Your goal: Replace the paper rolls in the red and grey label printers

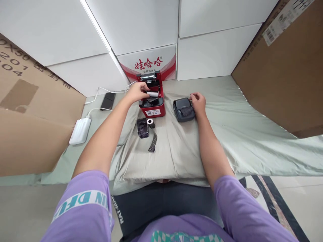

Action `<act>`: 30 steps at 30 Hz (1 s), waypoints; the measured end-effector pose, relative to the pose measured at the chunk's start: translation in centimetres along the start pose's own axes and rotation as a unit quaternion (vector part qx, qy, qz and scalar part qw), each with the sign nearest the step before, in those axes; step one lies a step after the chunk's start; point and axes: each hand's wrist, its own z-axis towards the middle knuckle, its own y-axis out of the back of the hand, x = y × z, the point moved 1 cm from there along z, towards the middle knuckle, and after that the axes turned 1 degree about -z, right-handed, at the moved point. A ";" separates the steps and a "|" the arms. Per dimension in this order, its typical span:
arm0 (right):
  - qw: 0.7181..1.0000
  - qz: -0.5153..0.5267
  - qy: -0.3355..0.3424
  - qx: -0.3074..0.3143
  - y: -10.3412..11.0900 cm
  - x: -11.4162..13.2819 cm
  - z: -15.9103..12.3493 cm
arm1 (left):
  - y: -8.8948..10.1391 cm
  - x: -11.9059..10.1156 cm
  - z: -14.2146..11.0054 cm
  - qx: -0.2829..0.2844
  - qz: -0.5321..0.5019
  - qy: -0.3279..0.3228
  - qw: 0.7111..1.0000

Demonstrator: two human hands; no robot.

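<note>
In the head view, a red label printer (153, 111) stands with its lid tipped back. My left hand (137, 92) reaches into it and pinches a white roll of labels (152, 94) lying across the bay. To the right sits a small dark portable printer (183, 110), a dark strip on its front. My right hand (199, 102) has its fingers curled at that printer's right upper edge, gripping it. In front of the red printer are a dark label roll (150, 123), its strip trailing toward me, and a crumpled black wrapper (142, 128).
A white power bank (80, 131) with a cable and a dark phone (108, 101) lie to the left. Cardboard boxes (285, 74) flank both sides. A red-and-white carton (169, 64) and white panels stand behind. A wrinkled pale green cloth (176, 151) covers the surface.
</note>
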 end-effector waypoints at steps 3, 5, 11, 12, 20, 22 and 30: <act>1.000 -0.008 0.002 0.005 -0.1 -0.2 0.1 | -0.6 0.9 0.0 -0.016 -0.033 -0.005 0.999; 1.000 -0.011 0.004 0.003 -0.1 -0.3 0.1 | -0.8 1.5 0.3 -0.005 -0.017 0.001 1.000; 1.000 -0.008 0.008 0.005 -0.1 -0.6 0.3 | -0.7 0.8 1.8 0.071 0.163 -0.001 0.984; 1.000 -0.011 0.009 0.006 -0.1 -0.6 0.3 | -0.7 0.4 2.0 0.079 0.199 0.002 0.977; 1.000 -0.008 0.003 0.004 -0.1 -0.7 0.3 | 0.1 -4.2 -0.4 0.042 0.217 -0.019 0.975; 1.000 -0.011 0.008 0.003 -0.2 -0.8 0.4 | 0.3 -6.0 -1.6 -0.020 0.190 -0.048 0.980; 1.000 -0.018 0.010 0.005 -0.3 -1.2 0.6 | 0.1 -6.8 -0.9 -0.093 0.241 -0.076 0.963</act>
